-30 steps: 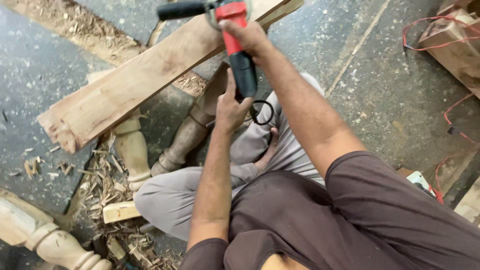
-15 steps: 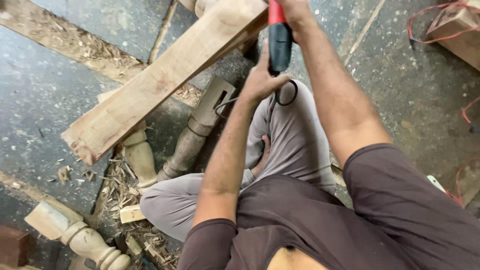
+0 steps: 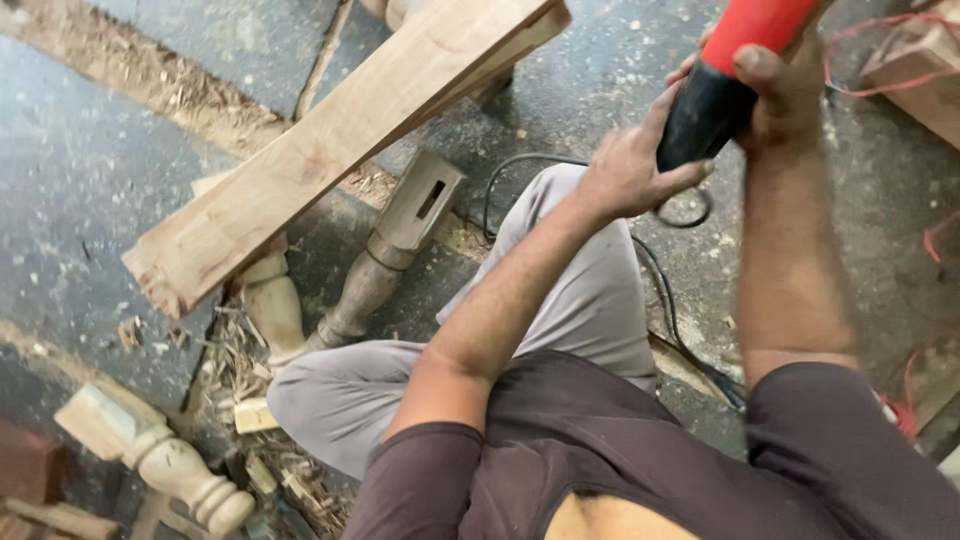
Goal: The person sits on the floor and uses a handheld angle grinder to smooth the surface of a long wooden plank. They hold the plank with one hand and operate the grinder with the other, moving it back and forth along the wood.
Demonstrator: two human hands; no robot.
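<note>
Sitting on the concrete floor (image 3: 90,200), you have turned wood all about you. At eight o'clock a pale turned baluster (image 3: 160,460) lies near the bottom-left corner, with wood shavings (image 3: 250,370) scattered just beside it. From nine o'clock up to twelve a long rough plank (image 3: 340,140) runs slantwise, its splintered end lowest. Under it lie two more turned legs: a light one (image 3: 275,310) and a darker one with a square mortised head (image 3: 395,240), which reaches toward your grey-trousered knee.

Your left hand (image 3: 630,170) sits at one o'clock, fingers curled closed round the black rear end of a handheld power tool (image 3: 730,70). Your right hand (image 3: 785,85), just beyond it at the same hour, is clamped on the same tool where black meets the red casing. The tool is raised above the floor, tilted, its working end out of view at the top edge. Its black cord (image 3: 660,290) loops down past your knee. Red wire (image 3: 880,40) trails at two o'clock beside a wooden block (image 3: 920,80).
</note>
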